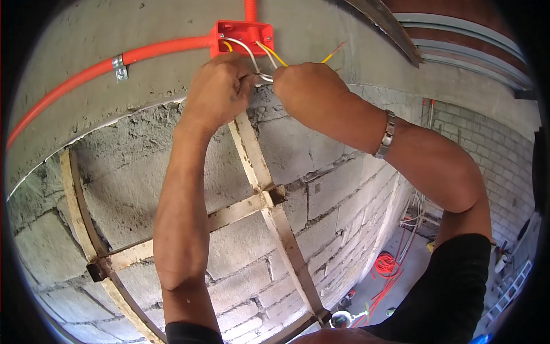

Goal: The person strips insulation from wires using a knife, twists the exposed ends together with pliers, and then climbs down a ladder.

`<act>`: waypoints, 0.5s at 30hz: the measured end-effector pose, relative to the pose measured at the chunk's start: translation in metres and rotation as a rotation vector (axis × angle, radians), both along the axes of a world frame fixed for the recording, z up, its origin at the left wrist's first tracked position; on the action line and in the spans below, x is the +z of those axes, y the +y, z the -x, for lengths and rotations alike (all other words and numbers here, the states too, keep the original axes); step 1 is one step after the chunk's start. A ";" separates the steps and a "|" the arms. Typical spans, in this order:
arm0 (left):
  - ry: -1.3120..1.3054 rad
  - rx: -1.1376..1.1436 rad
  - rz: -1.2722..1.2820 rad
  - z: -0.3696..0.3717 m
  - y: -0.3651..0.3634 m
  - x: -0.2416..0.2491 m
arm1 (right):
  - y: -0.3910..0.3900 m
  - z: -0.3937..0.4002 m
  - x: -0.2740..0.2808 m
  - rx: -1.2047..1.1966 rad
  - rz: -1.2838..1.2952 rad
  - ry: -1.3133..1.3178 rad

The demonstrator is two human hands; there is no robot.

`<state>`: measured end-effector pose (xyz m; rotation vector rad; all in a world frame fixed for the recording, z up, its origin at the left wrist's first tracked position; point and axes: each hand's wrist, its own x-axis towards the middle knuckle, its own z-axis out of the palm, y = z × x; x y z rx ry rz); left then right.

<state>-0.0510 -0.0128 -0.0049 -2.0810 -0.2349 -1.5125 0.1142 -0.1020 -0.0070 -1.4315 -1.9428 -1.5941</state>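
Note:
Both of my hands are raised just below an orange junction box (243, 36) on the grey wall. White wires (247, 48) and yellow wires (274, 53) come out of the box's open front. My left hand (220, 89) pinches the white wire ends. Close to its right, my right hand (309, 86) is closed on the same white wires, with the short gap between the hands bridged by them. A yellow wire with a bare copper end (334, 51) sticks up behind my right hand. Some fingertips are hidden behind the hands.
An orange conduit (154, 51), held by a metal clamp (120, 67), runs left from the box. Below is a block wall behind a metal frame (266, 198). Orange tubing (387, 265) and a white bucket (341, 319) lie far below, and a ladder (509, 291) is at lower right.

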 end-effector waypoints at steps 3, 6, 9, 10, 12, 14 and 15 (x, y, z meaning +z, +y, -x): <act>-0.031 -0.037 0.028 -0.002 0.004 -0.001 | 0.001 -0.013 0.000 0.017 -0.045 0.027; -0.053 -0.078 0.046 -0.005 0.010 -0.004 | 0.000 -0.019 -0.003 0.058 -0.092 0.071; -0.093 -0.131 0.047 -0.007 0.009 -0.009 | -0.003 -0.020 -0.007 0.089 -0.087 0.112; -0.118 -0.164 0.081 -0.008 0.008 -0.012 | -0.002 -0.020 -0.008 0.128 -0.028 0.166; -0.147 -0.204 0.056 -0.012 0.009 -0.015 | -0.003 -0.026 -0.007 0.255 0.047 0.208; -0.181 -0.242 0.002 -0.015 0.008 -0.017 | -0.004 -0.029 -0.004 0.374 0.122 0.259; -0.176 -0.245 -0.002 -0.016 0.008 -0.017 | -0.007 -0.030 -0.003 0.450 0.338 0.622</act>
